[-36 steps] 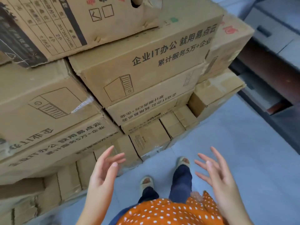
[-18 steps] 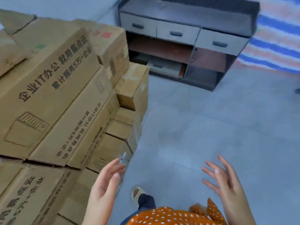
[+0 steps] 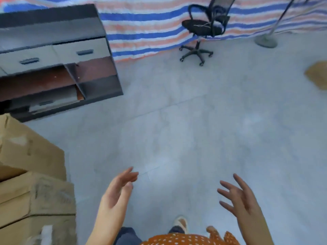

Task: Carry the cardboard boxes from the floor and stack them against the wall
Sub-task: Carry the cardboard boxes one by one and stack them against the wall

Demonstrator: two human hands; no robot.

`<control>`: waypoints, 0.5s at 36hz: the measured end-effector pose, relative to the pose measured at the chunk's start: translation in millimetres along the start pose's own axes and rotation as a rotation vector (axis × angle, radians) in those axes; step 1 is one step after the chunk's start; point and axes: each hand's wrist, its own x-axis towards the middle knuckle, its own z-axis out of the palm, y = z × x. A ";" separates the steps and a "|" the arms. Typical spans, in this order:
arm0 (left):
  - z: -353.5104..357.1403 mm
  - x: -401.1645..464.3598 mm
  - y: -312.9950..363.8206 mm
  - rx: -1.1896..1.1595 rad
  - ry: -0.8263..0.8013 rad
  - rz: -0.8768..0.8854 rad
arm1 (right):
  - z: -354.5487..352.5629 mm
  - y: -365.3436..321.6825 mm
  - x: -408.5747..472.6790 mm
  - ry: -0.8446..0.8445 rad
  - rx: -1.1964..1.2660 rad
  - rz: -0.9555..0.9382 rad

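The stack of brown cardboard boxes (image 3: 31, 174) fills the lower left edge of the head view, only its near corner showing. A corner of another cardboard box (image 3: 317, 76) lies on the floor at the far right edge. My left hand (image 3: 116, 193) hovers in front of me with fingers straight, holding nothing. My right hand (image 3: 242, 200) is raised to its right, fingers spread and empty. Both hands are apart from every box.
A grey cabinet with drawers (image 3: 53, 57) stands at the upper left. A black office chair (image 3: 203, 29) is at the back by a striped tarp (image 3: 150, 27). A round stand base (image 3: 265, 40) sits upper right. Grey floor (image 3: 185, 129) spreads ahead.
The view has swung right, away from the box stack toward the open floor and chair. Both hands stay raised, open and empty.
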 end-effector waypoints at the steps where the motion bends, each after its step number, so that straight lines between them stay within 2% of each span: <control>1: 18.6 1.9 2.4 0.005 -0.044 0.004 | -16.5 0.8 -0.2 0.039 0.011 -0.001; 8: 125.1 15.3 11.1 0.074 -0.318 0.023 | -99.5 10.6 -4.0 0.321 0.087 0.026; 12: 171.8 25.7 24.7 0.130 -0.468 0.022 | -129.9 15.8 -4.0 0.419 0.122 0.056; 18: 246.4 53.9 40.2 0.187 -0.614 0.043 | -165.6 14.5 22.3 0.597 0.146 0.068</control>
